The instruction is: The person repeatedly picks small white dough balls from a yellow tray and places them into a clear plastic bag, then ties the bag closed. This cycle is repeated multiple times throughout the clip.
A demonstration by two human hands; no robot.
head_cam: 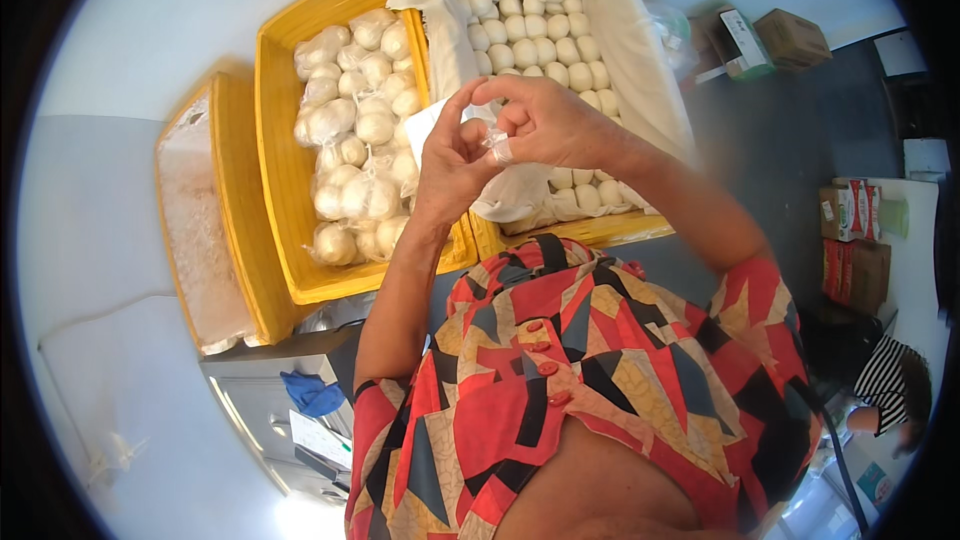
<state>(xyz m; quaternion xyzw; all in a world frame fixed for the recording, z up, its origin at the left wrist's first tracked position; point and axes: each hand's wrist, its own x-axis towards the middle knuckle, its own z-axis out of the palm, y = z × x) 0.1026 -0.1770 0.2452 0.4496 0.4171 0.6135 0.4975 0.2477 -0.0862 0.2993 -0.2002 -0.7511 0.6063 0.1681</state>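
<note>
Both my hands meet above the line between two yellow crates. My left hand (459, 157) and my right hand (551, 120) pinch the gathered neck of a clear plastic bag (496, 144) between them. What hangs below the neck is mostly hidden by my hands. Behind my left fingers shows a white flat piece (426, 131). In the left yellow crate (281, 187) lie many round white buns in clear bags (375, 120). Rows of bare white buns (545, 51) rest on pale cloth (637, 52) in the right crate.
Another yellow crate (247, 217) stands tilted at the left. Cardboard boxes (791, 39) are at the upper right, with more boxes (855, 274) on the right. A blue cloth (311, 392) hangs at the lower left. Another person in a striped top (883, 382) is at the lower right.
</note>
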